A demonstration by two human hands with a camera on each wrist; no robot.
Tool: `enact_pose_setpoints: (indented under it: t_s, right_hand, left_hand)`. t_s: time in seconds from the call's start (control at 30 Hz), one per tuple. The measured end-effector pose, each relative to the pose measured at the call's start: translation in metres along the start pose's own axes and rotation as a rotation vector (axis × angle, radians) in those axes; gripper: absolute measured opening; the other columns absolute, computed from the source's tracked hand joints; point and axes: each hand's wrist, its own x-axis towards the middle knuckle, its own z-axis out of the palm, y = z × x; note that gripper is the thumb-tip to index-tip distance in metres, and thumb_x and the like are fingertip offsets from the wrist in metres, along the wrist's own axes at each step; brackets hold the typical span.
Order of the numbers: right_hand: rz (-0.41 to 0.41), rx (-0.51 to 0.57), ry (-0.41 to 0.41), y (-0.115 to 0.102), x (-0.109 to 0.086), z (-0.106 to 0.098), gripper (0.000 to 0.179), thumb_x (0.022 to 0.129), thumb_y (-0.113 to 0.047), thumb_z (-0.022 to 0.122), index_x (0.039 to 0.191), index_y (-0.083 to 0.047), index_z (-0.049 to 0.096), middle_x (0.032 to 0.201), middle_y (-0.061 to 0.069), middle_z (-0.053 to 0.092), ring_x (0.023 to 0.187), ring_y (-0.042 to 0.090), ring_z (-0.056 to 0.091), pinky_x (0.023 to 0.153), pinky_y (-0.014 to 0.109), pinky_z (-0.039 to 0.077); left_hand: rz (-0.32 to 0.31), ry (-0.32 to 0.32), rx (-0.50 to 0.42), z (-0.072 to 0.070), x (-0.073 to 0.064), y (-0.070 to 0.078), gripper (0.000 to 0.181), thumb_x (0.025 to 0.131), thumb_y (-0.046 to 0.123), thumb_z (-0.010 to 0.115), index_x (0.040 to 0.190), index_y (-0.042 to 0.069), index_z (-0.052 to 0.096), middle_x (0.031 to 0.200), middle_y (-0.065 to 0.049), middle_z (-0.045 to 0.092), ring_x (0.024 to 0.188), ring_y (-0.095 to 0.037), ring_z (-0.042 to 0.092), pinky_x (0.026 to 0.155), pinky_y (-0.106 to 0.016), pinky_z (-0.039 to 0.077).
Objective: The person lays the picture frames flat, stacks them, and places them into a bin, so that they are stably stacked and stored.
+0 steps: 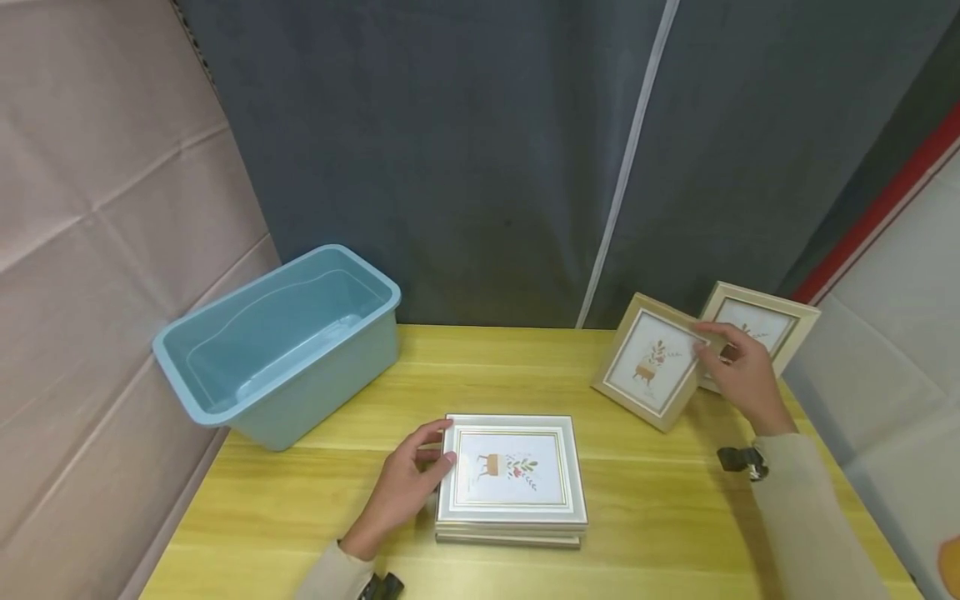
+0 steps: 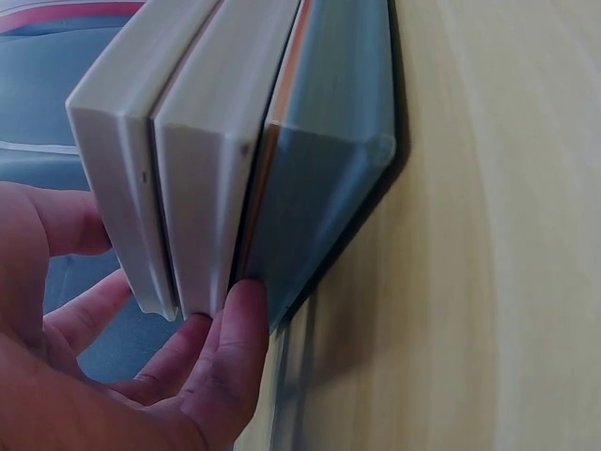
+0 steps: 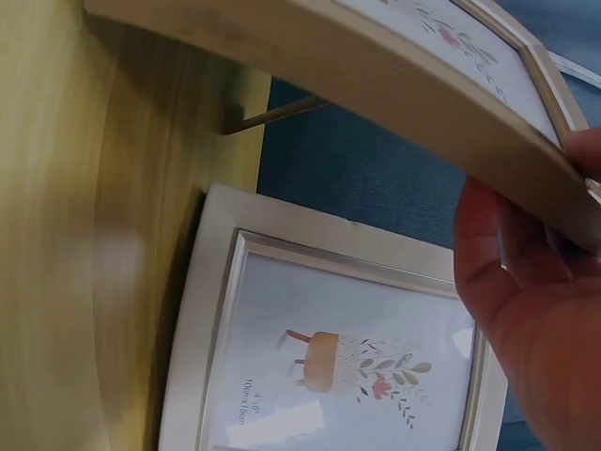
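My right hand [image 1: 742, 375] pinches the upper right corner of a light wood-toned picture frame [image 1: 654, 360], thumb in front and fingers behind in the right wrist view. That frame stands tilted back on the table, with its stand leg [image 3: 282, 115] out. Behind my right hand stands a second picture frame [image 1: 795, 321], partly hidden. My left hand [image 1: 405, 483] touches the left edge of a stack of picture frames [image 1: 512, 514], lying flat in front of me. In the left wrist view, fingertips [image 2: 246, 301] rest against the stack's side. The top frame is silvery white with a plant picture.
A light blue plastic bin [image 1: 277, 358] stands at the left rear of the wooden table [image 1: 637, 517]. Dark grey cloth [image 1: 450, 167] hangs behind the table's far edge. Pale cloth walls [image 1: 112, 250] flank it, with a red strip [image 1: 877, 217] at right.
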Motion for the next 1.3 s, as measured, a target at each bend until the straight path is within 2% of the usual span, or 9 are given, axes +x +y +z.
enact_pose_setpoints:
  t_s: [0.1,0.17,0.3,0.43,0.53,0.63,0.7,1.0,1.3]
  right_hand:
    - [-0.017,-0.020,0.025,-0.008,-0.002,-0.001,0.030,0.101,-0.011,0.070,0.131,-0.006,0.072,0.087,-0.017,0.063,0.049,0.007,0.039,0.041,0.027,0.035]
    - [-0.013,-0.010,0.034,-0.016,-0.004,-0.001,0.030,0.100,-0.008,0.071,0.129,-0.003,0.073,0.084,-0.018,0.063,0.051,0.007,0.040,0.041,0.026,0.035]
    - [-0.002,0.015,0.046,-0.028,-0.008,-0.001,0.030,0.099,-0.007,0.072,0.129,-0.002,0.073,0.105,-0.030,0.064,0.058,0.006,0.047,0.043,0.025,0.036]
    - [-0.008,0.060,0.063,-0.033,-0.011,0.001,0.030,0.099,-0.006,0.072,0.129,-0.006,0.075,0.118,-0.025,0.069,0.064,0.003,0.055,0.045,0.022,0.039]
    - [-0.016,0.109,0.072,-0.032,-0.013,0.003,0.032,0.099,-0.003,0.071,0.130,-0.006,0.074,0.122,-0.019,0.071,0.069,-0.001,0.062,0.051,0.015,0.046]
    - [-0.013,0.147,0.082,-0.030,-0.016,0.004,0.033,0.099,-0.001,0.070,0.132,-0.002,0.072,0.122,-0.020,0.070,0.074,-0.003,0.067,0.057,0.013,0.051]
    - [-0.010,0.159,0.094,-0.031,-0.018,0.004,0.034,0.099,-0.001,0.071,0.133,0.000,0.071,0.119,-0.023,0.068,0.072,-0.003,0.067,0.056,0.013,0.052]
    - [0.000,0.182,0.131,-0.050,-0.025,0.003,0.034,0.097,-0.004,0.074,0.132,-0.001,0.072,0.100,-0.019,0.071,0.057,0.004,0.055,0.049,0.018,0.045]
    - [0.012,0.197,0.130,-0.066,-0.031,0.004,0.035,0.097,0.000,0.073,0.132,0.001,0.071,0.106,-0.019,0.070,0.061,0.003,0.058,0.055,0.014,0.049]
  left_hand:
    - [0.000,-0.001,-0.003,0.001,0.001,0.000,0.047,0.100,0.033,0.074,0.146,0.035,0.061,0.142,-0.010,0.063,0.118,-0.026,0.066,0.081,-0.033,0.060]
    - [0.002,-0.001,-0.007,0.001,0.001,0.000,0.048,0.100,0.033,0.074,0.146,0.035,0.061,0.143,-0.010,0.063,0.118,-0.026,0.066,0.082,-0.033,0.060]
    - [0.004,-0.008,-0.010,0.001,0.002,-0.001,0.048,0.101,0.033,0.074,0.146,0.035,0.060,0.143,-0.010,0.062,0.119,-0.025,0.065,0.081,-0.033,0.060]
    - [-0.003,-0.012,-0.013,0.001,0.002,-0.002,0.048,0.101,0.033,0.073,0.147,0.036,0.060,0.144,-0.009,0.062,0.119,-0.026,0.065,0.082,-0.033,0.060]
    - [-0.004,-0.011,-0.016,0.001,0.001,-0.001,0.048,0.101,0.033,0.073,0.147,0.035,0.060,0.144,-0.010,0.062,0.120,-0.026,0.065,0.082,-0.032,0.060]
    - [-0.003,-0.011,-0.023,0.001,0.000,0.000,0.048,0.101,0.032,0.074,0.147,0.033,0.060,0.144,-0.010,0.062,0.120,-0.026,0.065,0.081,-0.032,0.061]
    - [0.000,-0.011,-0.018,0.001,0.001,0.001,0.048,0.101,0.031,0.074,0.147,0.033,0.060,0.144,-0.010,0.062,0.121,-0.027,0.065,0.083,-0.033,0.061]
    - [0.039,0.025,0.039,0.000,0.003,0.006,0.048,0.100,0.026,0.074,0.146,0.031,0.061,0.139,-0.004,0.065,0.118,-0.024,0.067,0.092,-0.040,0.059]
    - [0.060,0.039,0.035,-0.002,0.009,0.023,0.045,0.101,0.027,0.074,0.144,0.024,0.063,0.141,-0.001,0.064,0.123,-0.024,0.063,0.098,-0.038,0.060]
